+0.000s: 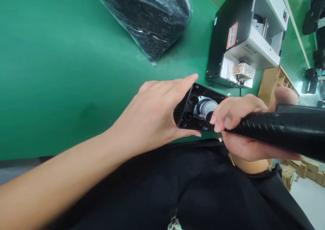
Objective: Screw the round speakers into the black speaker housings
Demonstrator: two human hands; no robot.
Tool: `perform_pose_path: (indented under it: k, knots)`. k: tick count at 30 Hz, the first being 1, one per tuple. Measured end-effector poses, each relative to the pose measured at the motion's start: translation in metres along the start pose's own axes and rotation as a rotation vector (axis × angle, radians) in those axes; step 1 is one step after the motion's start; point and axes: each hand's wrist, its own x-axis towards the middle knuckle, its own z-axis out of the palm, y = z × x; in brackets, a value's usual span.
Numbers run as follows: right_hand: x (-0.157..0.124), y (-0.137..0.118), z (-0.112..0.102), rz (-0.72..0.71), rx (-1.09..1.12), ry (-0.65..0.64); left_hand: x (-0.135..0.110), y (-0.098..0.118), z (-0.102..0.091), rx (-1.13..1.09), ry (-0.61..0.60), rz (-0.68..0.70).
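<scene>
My left hand grips a black plastic speaker housing by its left end, thumb and fingers on opposite sides. Inside the housing sits a round speaker with a silvery back. A black electric screwdriver lies in my right hand, its fingers wrapped round the barrel. The screwdriver's tip, with a spring-like sleeve, points into the housing beside the speaker. Whether a screw is at the tip cannot be made out. Red wires with small white connectors stick out at the housing's right end, partly behind my right hand.
A clear plastic bag of small black parts lies on the green table beyond my hands. At the back right stands a black and white screw-feeder-like machine. Behind it is a cardboard box; more cartons sit on the floor.
</scene>
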Motion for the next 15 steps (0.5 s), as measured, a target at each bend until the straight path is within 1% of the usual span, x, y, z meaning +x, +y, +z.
perform_pose_path:
  k: [2,4,7,10,13,15]
  knots:
    - [-0.002,-0.003,-0.002,0.005,0.003,-0.011,0.0,0.002,0.0,0.004,0.004,-0.003]
    - [-0.001,-0.008,-0.003,0.056,0.017,-0.015,0.002,0.005,-0.001,0.012,-0.008,-0.011]
    - [0.006,-0.014,-0.003,0.089,0.058,0.017,0.005,0.009,-0.002,0.017,-0.031,-0.023]
    - [0.016,-0.02,-0.004,0.104,0.087,0.013,0.007,0.01,-0.003,0.003,-0.026,-0.019]
    - [0.025,-0.028,-0.002,0.137,0.053,-0.018,0.004,0.009,-0.004,0.021,0.005,0.035]
    - [0.03,-0.036,0.002,0.197,-0.021,-0.014,0.001,0.007,-0.006,0.058,0.033,0.097]
